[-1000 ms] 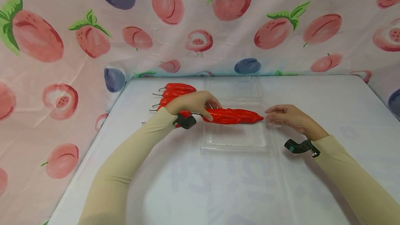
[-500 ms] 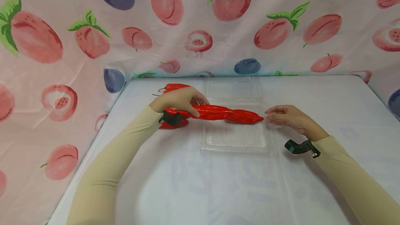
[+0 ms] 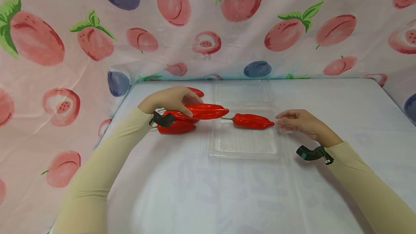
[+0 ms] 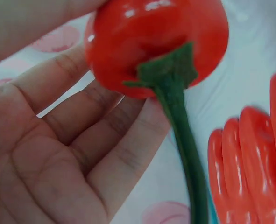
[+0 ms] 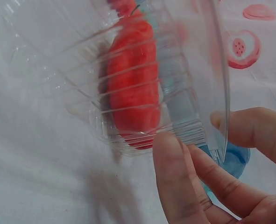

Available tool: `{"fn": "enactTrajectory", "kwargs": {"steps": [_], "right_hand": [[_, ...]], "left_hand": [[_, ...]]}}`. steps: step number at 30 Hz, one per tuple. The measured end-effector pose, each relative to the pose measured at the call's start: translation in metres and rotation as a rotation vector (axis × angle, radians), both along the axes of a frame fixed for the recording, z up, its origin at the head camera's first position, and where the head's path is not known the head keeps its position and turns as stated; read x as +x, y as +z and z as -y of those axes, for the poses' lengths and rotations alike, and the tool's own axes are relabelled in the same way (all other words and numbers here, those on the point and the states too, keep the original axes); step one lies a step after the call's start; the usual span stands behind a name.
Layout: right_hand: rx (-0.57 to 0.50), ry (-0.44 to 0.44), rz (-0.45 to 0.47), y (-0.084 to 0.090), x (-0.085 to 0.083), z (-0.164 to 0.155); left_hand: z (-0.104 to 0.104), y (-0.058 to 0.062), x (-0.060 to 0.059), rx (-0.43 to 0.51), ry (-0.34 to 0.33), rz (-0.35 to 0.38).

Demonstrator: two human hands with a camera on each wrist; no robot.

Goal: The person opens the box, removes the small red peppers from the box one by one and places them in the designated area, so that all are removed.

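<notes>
Far left of the clear box [image 3: 243, 143], the left hand [image 3: 169, 100] is curled round a red pepper [image 3: 208, 111] and holds it just off the table [image 3: 208, 190]; its tip points toward the box's left edge. The left wrist view shows the fingers [image 4: 81, 140] wrapped about the pepper's stem end, the green stem [image 4: 184, 140] hanging free. Under that hand, left of the box, more peppers wait in a pile [image 3: 177, 127], and one more tip [image 3: 196, 91] shows behind the knuckles.

Inside the box, toward its right side, one packed pepper [image 3: 252, 121] lies flat with its stem pointing left. The open lid [image 3: 242, 91] lies behind the box, against the fruit-print cloth [image 3: 208, 28].

At the box's right rim, the right hand [image 3: 300, 122] pinches the plastic edge; the right wrist view shows the fingertips [image 5: 175, 177] on the ribbed wall, thumb on the other side, steadying it.

My read: this is the loading step, second pepper in hand. The next move looks to call for carrying it over the left rim and laying it beside the packed pepper, lengthwise, while the right hand keeps the light box from sliding.
</notes>
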State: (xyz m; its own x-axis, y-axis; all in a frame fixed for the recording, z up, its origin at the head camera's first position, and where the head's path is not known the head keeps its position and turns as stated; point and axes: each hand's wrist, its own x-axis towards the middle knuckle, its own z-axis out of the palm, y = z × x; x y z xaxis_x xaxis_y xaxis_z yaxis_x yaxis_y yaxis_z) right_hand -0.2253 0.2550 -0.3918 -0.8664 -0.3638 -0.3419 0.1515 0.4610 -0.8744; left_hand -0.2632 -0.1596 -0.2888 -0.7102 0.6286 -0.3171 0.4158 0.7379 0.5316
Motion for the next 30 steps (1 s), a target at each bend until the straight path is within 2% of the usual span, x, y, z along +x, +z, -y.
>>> {"fn": "enactTrajectory", "kwargs": {"steps": [7,18,24,30], "right_hand": [[-0.009,-0.001,-0.003,-0.001,0.000,-0.001],[-0.008,0.005,-0.009,0.000,0.000,-0.001],[0.002,-0.004,-0.009,0.001,0.001,-0.001],[-0.007,0.006,-0.012,0.002,0.002,-0.001]], "left_hand": [[0.019,0.006,-0.005,-0.017,0.013,-0.038],[0.049,0.018,-0.010,-0.019,0.107,-0.045],[0.066,0.023,-0.012,0.000,0.170,-0.012],[0.082,0.021,-0.016,0.009,0.235,0.033]]}}
